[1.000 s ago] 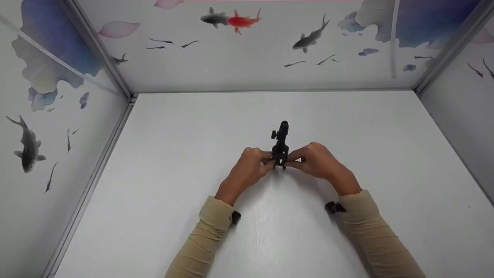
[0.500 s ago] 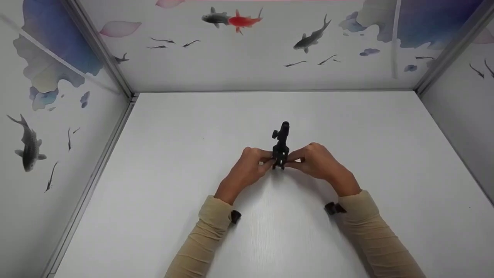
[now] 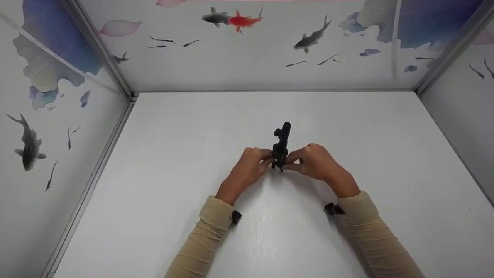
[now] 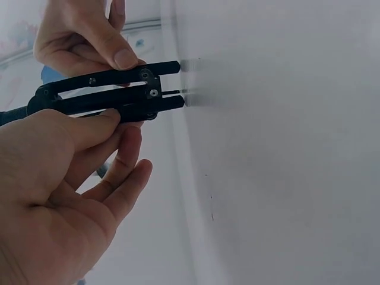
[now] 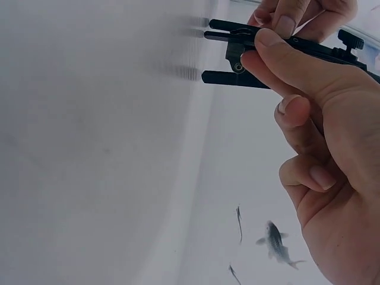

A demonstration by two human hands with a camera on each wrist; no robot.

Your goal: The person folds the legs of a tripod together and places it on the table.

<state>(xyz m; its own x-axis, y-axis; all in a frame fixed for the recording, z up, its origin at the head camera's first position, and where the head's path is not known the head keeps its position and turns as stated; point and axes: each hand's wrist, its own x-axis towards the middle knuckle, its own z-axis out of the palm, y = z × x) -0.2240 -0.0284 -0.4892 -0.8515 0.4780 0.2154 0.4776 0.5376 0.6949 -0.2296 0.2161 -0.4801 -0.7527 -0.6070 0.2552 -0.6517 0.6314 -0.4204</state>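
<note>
A small black tripod [image 3: 284, 135] stands upright on the white table in the head view, its slim legs close together and a knob on the side of its neck. My left hand [image 3: 249, 166] pinches a leg from the left between thumb and fingers. From the opposite side my right hand [image 3: 318, 164] pinches another leg. In the left wrist view the tripod's legs [image 4: 119, 77] run side by side, their feet at the table surface. The knob [image 5: 350, 40] shows in the right wrist view, beyond the right thumb.
The white table [image 3: 173, 135] is bounded at the back and sides by pale panels [image 3: 270, 50] printed with fish and blotches. Metal rails [image 3: 96, 162] line its left edge. Black wrist cameras [image 3: 236, 217] sit under both sleeve cuffs.
The tripod has turned slightly about its upright axis, so its knob and legs face a little differently. My right hand has shifted slightly; my left hand stays nearly in place.
</note>
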